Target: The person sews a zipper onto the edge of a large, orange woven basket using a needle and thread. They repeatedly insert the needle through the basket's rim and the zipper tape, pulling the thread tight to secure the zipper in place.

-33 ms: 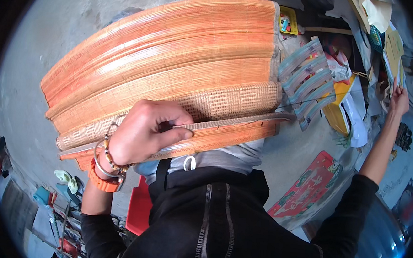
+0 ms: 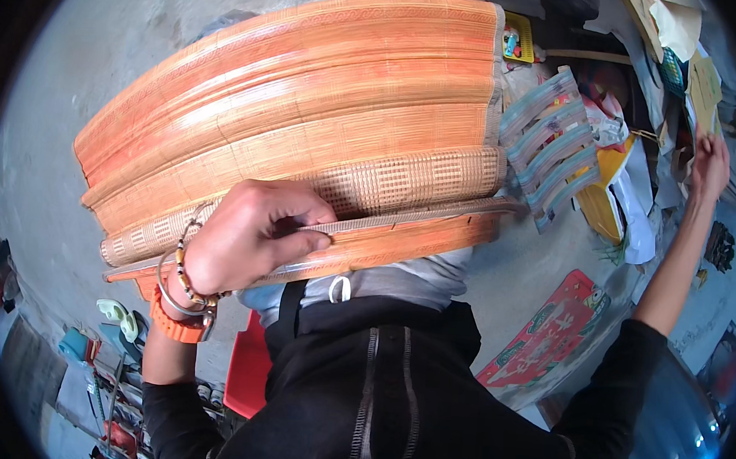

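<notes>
A: What is the main object, and where does it lie?

B: A stack of woven orange mats, slightly bowed, is held flat against the person's chest, above the black jacket. It spans the middle of the view, with the concrete floor behind it.

A: How does the left hand meet it?

B: The left hand curls over the near edge of the stack. Its grip is pressed together, pinching a thin mat edge strip between fingers and thumb. Beaded bracelets and an orange wristband circle the wrist.

A: And the right hand?

B: The right hand is stretched out well apart from the mats, at a pile of papers and cardboard. Whether its grip is spread or pinching cannot be told.

A: What lies around?

B: A grey plastic rack sits just beside the stack's right end. A red printed sheet lies on the floor below it, and a red stool shows by the left elbow.
</notes>
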Demonstrator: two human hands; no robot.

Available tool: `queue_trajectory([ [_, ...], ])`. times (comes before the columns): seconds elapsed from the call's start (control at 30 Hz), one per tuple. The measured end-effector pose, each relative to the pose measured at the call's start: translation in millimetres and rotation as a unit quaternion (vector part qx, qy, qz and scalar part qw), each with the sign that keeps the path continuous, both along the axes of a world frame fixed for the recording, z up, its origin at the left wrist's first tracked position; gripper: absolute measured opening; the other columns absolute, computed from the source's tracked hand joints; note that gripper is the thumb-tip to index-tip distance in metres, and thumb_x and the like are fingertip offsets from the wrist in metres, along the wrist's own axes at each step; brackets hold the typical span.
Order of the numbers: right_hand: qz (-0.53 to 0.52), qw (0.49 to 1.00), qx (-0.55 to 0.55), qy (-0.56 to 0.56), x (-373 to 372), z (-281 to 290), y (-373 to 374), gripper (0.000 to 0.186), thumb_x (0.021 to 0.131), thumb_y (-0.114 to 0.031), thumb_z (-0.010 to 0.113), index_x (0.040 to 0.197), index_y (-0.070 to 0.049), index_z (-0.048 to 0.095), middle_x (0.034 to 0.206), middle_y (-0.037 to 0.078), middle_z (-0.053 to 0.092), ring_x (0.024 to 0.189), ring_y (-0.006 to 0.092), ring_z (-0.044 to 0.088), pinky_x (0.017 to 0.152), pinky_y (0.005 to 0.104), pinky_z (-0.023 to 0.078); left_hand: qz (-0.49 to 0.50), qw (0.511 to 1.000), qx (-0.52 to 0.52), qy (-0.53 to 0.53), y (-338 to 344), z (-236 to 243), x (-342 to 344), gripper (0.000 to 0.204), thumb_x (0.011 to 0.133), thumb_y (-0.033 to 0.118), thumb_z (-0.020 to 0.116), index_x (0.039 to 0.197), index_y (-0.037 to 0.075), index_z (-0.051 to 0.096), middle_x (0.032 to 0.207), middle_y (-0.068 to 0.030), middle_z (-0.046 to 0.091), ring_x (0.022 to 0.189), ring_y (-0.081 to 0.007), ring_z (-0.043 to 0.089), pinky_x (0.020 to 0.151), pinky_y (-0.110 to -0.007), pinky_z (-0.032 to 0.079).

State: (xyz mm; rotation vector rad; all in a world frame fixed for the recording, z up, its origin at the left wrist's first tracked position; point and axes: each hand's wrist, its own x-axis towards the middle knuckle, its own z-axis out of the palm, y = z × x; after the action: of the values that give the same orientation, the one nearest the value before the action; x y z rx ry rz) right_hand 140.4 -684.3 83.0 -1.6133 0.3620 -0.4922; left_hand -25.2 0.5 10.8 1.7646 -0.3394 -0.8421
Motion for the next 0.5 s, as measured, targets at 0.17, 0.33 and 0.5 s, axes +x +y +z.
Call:
queue_trajectory([
  [0.17,0.382,0.889,-0.162,0.197,-40.7,-19.8,290.3,0.02,0.095,-0.012,0.057,0.112,-0.003,0.062,0.087,0.005,0.065,0.081,0.0125,0.068,0.069,0.0207,0.053,-0.02,0.998,0.028,0.052,20.2,2.7,-5.2,0.013,0.082,0.008,0.068,0.092,0.0,0.066,0.079,-0.0114,0.063,0.07,-0.023,0.061,0.066,-0.033,0.048],
  [0.33,0.708,0.635,-0.133,0.279,-74.5,-60.6,416.7,0.011,0.093,-0.006,0.058,0.096,0.001,0.066,0.081,0.003,0.066,0.063,0.0084,0.061,0.058,0.0216,0.049,-0.02,0.997,0.034,0.071,20.1,4.4,-0.1,0.011,0.085,0.01,0.066,0.09,0.001,0.066,0.074,-0.0124,0.063,0.064,-0.0242,0.058,0.062,-0.034,0.047],
  [0.5,0.821,0.513,-0.094,0.232,-90.0,-110.5,436.1,0.014,0.091,-0.004,0.06,0.099,0.006,0.067,0.09,0.008,0.069,0.078,0.0119,0.062,0.071,0.0239,0.051,-0.015,0.998,0.054,0.037,5.4,-9.5,-8.1,0.014,0.084,0.009,0.071,0.091,-0.002,0.067,0.071,-0.0054,0.063,0.062,-0.0108,0.055,0.059,-0.026,0.046],
])
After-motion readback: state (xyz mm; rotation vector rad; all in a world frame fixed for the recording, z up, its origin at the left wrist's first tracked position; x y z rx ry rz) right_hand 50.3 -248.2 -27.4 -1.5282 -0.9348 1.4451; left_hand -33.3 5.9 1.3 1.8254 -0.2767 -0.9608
